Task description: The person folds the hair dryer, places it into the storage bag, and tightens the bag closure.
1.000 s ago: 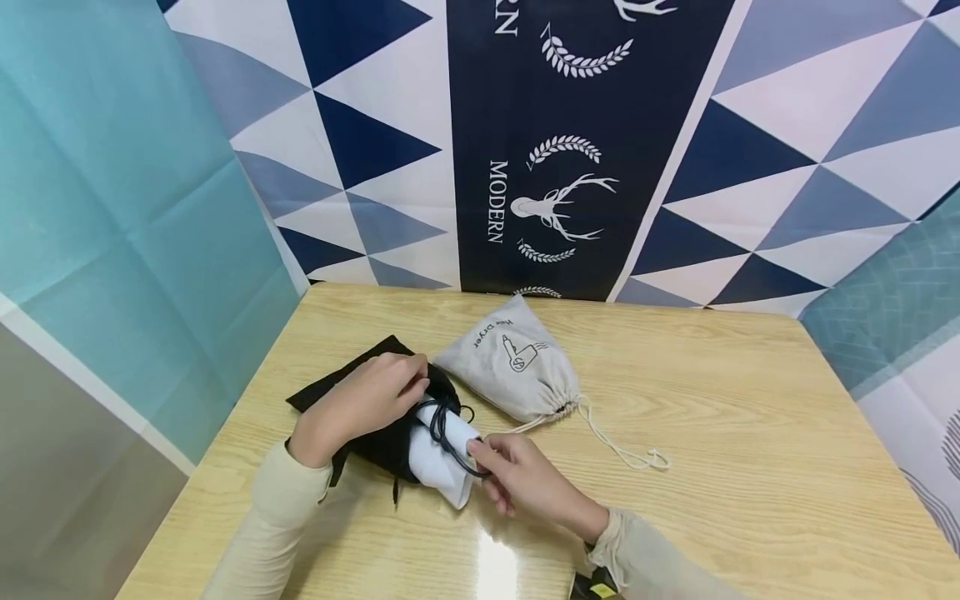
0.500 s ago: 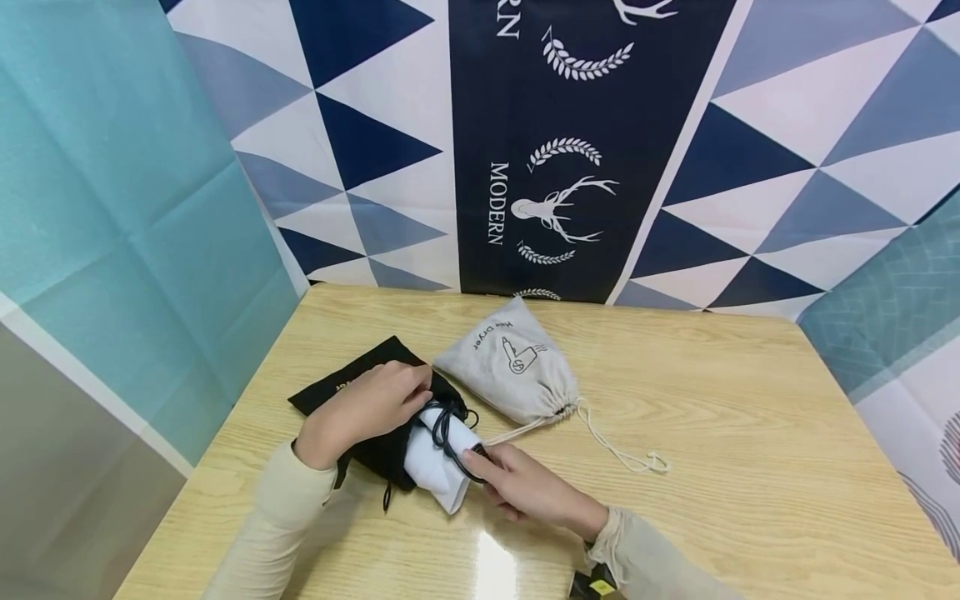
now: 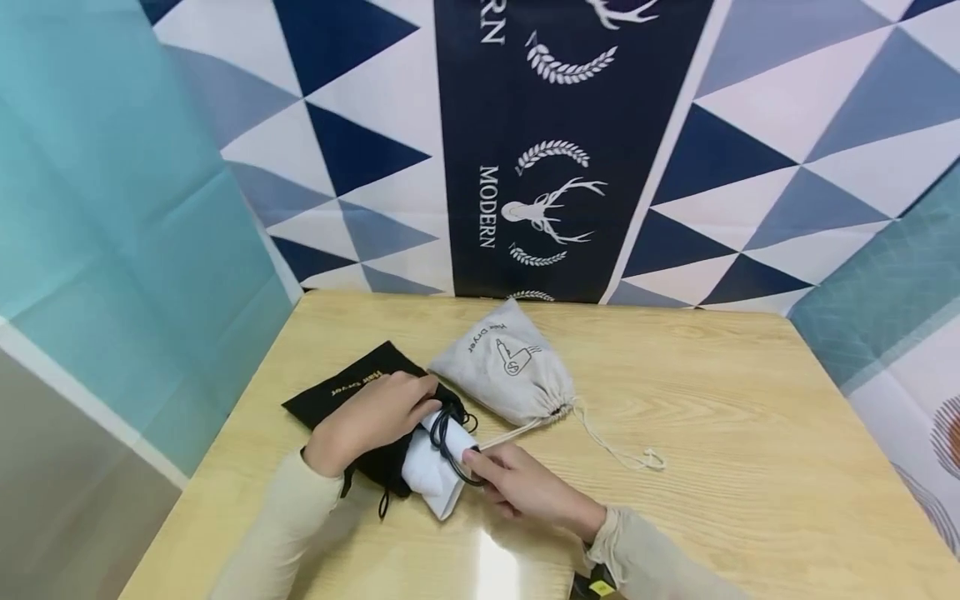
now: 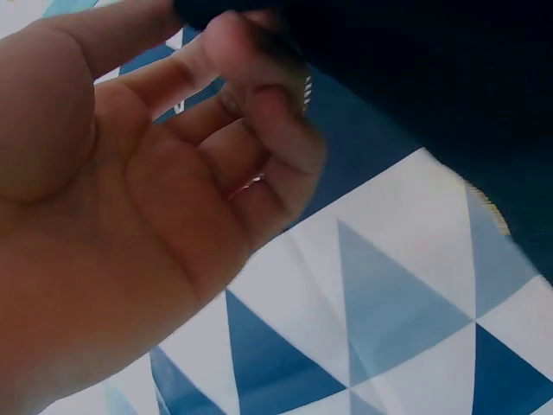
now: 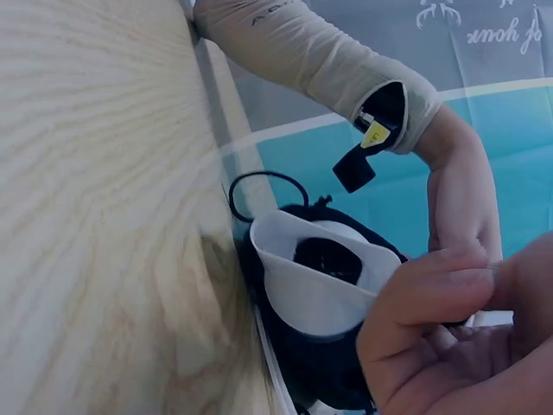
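A white hair dryer [image 3: 429,473] sticks out of the mouth of a black drawstring bag [image 3: 341,389] at the left of the table. Its nozzle [image 5: 307,303] faces the camera in the right wrist view; the rest of the body is inside the bag. A black cord [image 3: 441,440] is looped by the handle [image 3: 452,433]. My left hand [image 3: 378,419] pinches the bag's cloth near its opening, and dark cloth [image 4: 415,69] hangs beside those fingers in the left wrist view. With thumb and fingers, my right hand [image 3: 528,490] grips the handle's end together with cord.
A grey drawstring bag [image 3: 517,387] printed with a hair dryer lies just behind, its white drawstring [image 3: 618,454] trailing right. The wooden table [image 3: 712,433] ends at a patterned wall cloth [image 3: 375,167]. Teal cloth [image 3: 150,250] hangs along the left side.
My left hand and the black bag have shifted slightly, and the bag's gold lettering has come into sight. The dryer's nozzle has swung a little toward me. Both hands keep their hold.
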Motion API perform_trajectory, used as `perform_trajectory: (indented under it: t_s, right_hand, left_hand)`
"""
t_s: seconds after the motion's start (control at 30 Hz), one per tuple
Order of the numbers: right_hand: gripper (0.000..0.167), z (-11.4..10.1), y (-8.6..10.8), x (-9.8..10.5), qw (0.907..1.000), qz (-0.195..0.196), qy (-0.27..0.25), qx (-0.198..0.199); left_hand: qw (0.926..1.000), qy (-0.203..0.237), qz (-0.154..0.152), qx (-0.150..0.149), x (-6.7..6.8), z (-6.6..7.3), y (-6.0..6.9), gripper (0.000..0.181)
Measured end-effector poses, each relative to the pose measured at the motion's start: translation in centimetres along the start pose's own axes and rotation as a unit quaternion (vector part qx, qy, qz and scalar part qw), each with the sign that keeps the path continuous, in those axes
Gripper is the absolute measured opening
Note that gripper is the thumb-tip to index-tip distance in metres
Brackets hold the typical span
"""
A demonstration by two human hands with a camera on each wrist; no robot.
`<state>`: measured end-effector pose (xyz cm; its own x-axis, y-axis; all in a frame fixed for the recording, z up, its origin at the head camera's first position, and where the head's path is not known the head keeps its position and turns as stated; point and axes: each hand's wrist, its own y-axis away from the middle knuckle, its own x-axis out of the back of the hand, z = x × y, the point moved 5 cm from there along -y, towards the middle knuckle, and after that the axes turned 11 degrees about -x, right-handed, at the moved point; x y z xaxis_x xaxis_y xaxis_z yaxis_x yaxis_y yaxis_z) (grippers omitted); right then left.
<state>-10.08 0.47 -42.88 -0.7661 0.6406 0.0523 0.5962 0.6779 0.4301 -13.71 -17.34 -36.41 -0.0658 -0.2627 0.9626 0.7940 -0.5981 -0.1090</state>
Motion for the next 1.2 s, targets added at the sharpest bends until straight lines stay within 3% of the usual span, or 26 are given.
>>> perform_trajectory:
  t_s: [0.2,0.33,0.43,0.67,0.9,1.2]
  right_hand:
    - [0.045,0.9,0.3,-1.3,0.9972,-0.019,-0.072,0.009]
    - [0.047,1.3,0.4,-0.9,0.9932,0.001,-0.116,0.012]
    - [0.046,1.3,0.3,-0.5,0.9847,-0.003,-0.173,0.016]
    - [0.041,0.3,0.3,-0.2,0.9625,-0.023,-0.268,0.039]
    - [0.040,0.2,-0.1,-0.6,0.9504,0.001,-0.310,0.024]
    - [0.038,0.0,-1.1,-0.8,0.9470,0.042,-0.318,0.009]
  left_hand:
    - [0.9948,-0.052,0.082,-0.032,-1.2,0.5,1.8,0.013]
    - [0.9806,-0.102,0.148,-0.079,-0.9,1.2,1.9,0.011]
    - [0.9706,-0.127,0.176,-0.103,-0.5,1.5,1.6,0.012]
    - [0.9629,-0.138,0.191,-0.132,-0.1,2.0,0.9,0.012]
    - [0.9657,-0.123,0.187,-0.131,-0.4,2.5,0.4,0.011]
    - [0.9688,-0.118,0.175,-0.130,-0.5,2.8,-0.1,0.010]
